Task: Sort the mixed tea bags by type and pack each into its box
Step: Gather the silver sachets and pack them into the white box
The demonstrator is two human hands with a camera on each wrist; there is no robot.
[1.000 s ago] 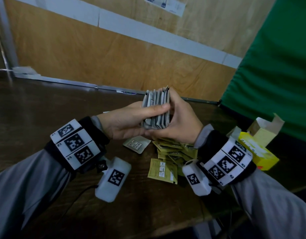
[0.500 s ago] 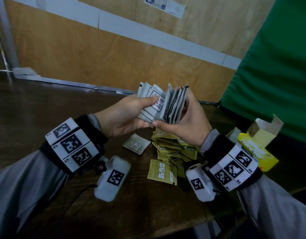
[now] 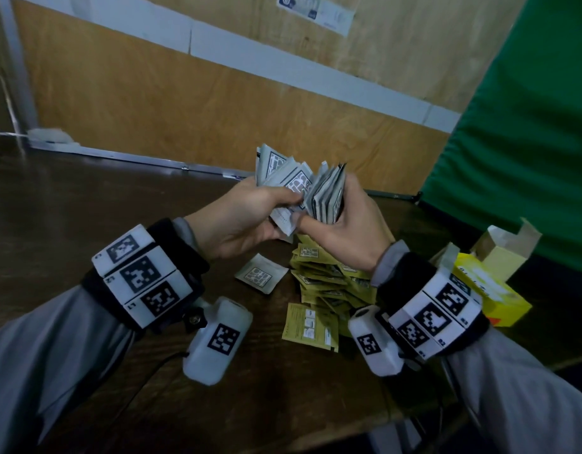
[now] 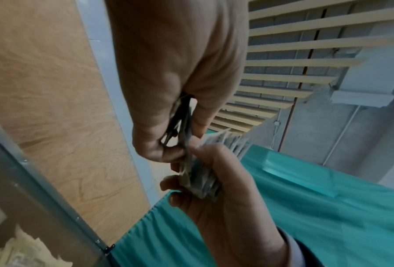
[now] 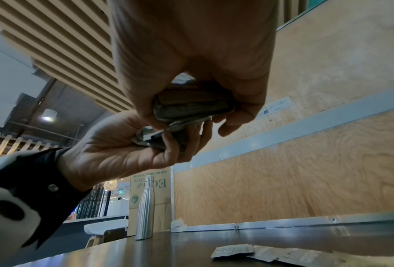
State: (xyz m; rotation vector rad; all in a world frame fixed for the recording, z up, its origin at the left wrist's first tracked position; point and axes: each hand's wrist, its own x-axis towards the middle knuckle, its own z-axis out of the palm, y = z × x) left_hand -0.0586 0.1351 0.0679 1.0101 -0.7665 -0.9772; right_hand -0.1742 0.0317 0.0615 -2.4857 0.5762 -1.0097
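Observation:
Both hands hold a stack of grey tea bags (image 3: 302,188) above the dark table (image 3: 86,204). My left hand (image 3: 250,217) pinches a fanned part of the stack (image 4: 184,126), thumb on top. My right hand (image 3: 345,224) grips the tighter bundle (image 5: 191,106) from the right side. Below them lies a heap of yellow-green tea bags (image 3: 325,280), with one more (image 3: 310,327) flat in front. A single grey tea bag (image 3: 261,273) lies on the table left of the heap. An open yellow box (image 3: 492,286) stands at the right.
A wooden wall panel (image 3: 184,103) closes the table's far side. Green cloth (image 3: 528,109) hangs at the right behind the box. In the right wrist view a steel bottle (image 5: 145,207) and a cardboard carton (image 5: 157,189) stand at the far left end.
The grey stack, pressed square between both hands a second ago, has been lifted slightly and fanned open. The left hand now draws some bags leftward from the right hand's bundle.

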